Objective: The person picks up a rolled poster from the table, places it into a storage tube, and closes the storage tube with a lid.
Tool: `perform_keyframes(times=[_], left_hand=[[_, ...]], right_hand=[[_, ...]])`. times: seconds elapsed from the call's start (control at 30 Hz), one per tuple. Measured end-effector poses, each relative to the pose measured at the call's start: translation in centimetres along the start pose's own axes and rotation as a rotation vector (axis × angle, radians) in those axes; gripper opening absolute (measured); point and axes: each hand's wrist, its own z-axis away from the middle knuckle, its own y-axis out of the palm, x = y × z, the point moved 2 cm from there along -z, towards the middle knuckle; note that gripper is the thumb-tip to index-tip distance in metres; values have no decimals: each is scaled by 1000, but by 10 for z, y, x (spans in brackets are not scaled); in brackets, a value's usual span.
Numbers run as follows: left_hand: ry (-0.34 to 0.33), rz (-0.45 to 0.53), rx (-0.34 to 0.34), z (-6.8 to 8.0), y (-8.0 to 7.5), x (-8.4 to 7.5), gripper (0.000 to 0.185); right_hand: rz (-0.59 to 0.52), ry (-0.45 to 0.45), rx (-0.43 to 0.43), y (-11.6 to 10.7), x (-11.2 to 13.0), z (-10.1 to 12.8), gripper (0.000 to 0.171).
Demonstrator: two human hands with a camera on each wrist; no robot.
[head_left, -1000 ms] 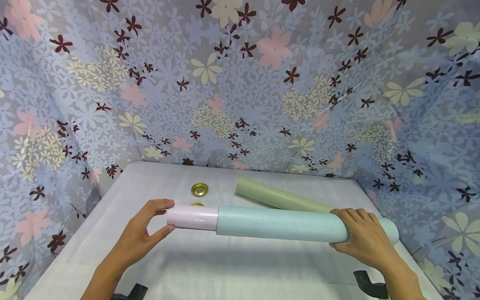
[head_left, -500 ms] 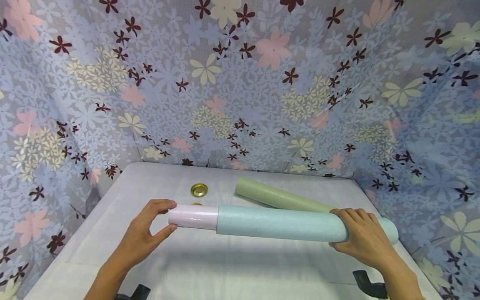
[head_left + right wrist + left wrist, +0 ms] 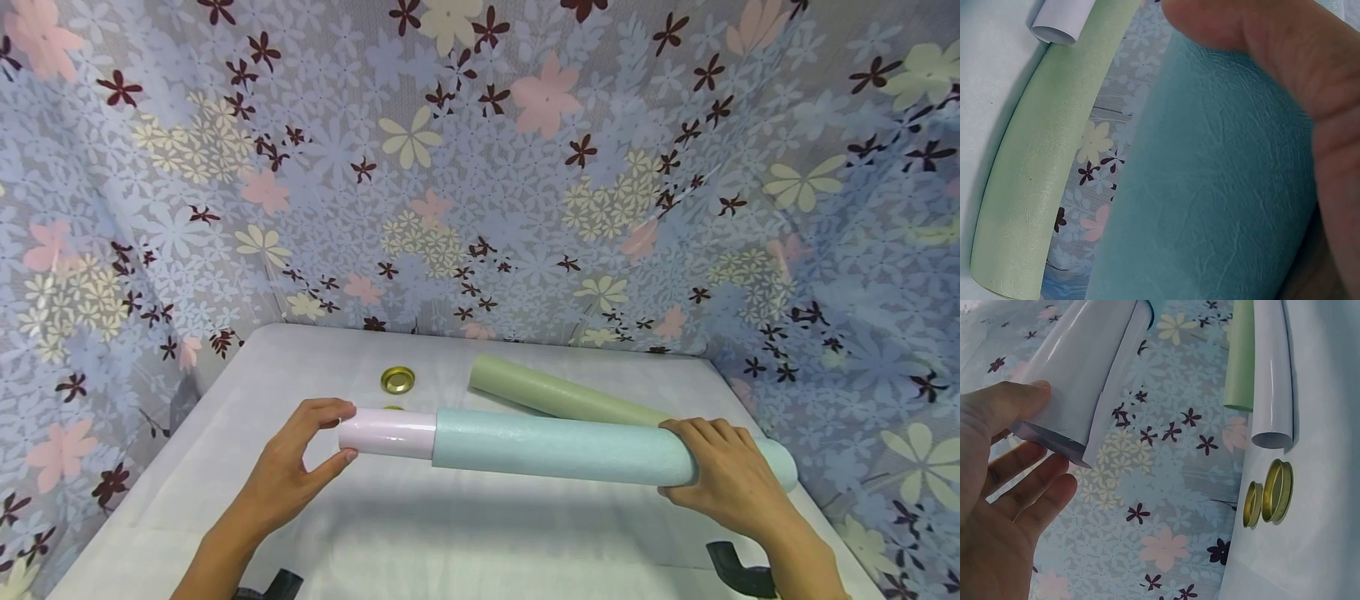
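A light-blue textured roll [image 3: 562,447] lies across the middle of the head view, above the table. My right hand [image 3: 723,479] grips it near its right end, fingers over the top and thumb below. From its left end sticks out a glossy pale-lilac paper roll [image 3: 390,433]. My left hand [image 3: 288,467] pinches the free end of that roll between thumb and fingers. In the left wrist view the pale paper [image 3: 1085,375] shows an open end and a loose long edge. Close up in the right wrist view, the blue surface [image 3: 1210,169] looks crinkled under my hand.
Behind the blue roll a green roll [image 3: 562,392] lies slanted on the white table [image 3: 262,375]. A white roll [image 3: 1272,375] lies beside it. Two gold rimmed lids sit left of these, one [image 3: 397,380] in full view. Floral cloth [image 3: 480,167] hangs behind.
My left hand has shifted slightly right with the end of the pale roll, so slightly less of it sticks out. My right hand and the blue roll have hardly moved.
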Motion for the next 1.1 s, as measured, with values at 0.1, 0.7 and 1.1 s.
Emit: perform_keyframes(times=[0.1, 0.7, 1.1], left_hand=[[-3, 13, 4, 0, -1, 1, 59], [-19, 18, 28, 3, -1, 3, 66], [-17, 17, 14, 0, 0, 0, 62]], right_hand=[[1, -5, -7, 0, 0, 0, 82], [7, -39, -59, -1, 2, 0, 84], [12, -53, -83, -1, 3, -1, 85]])
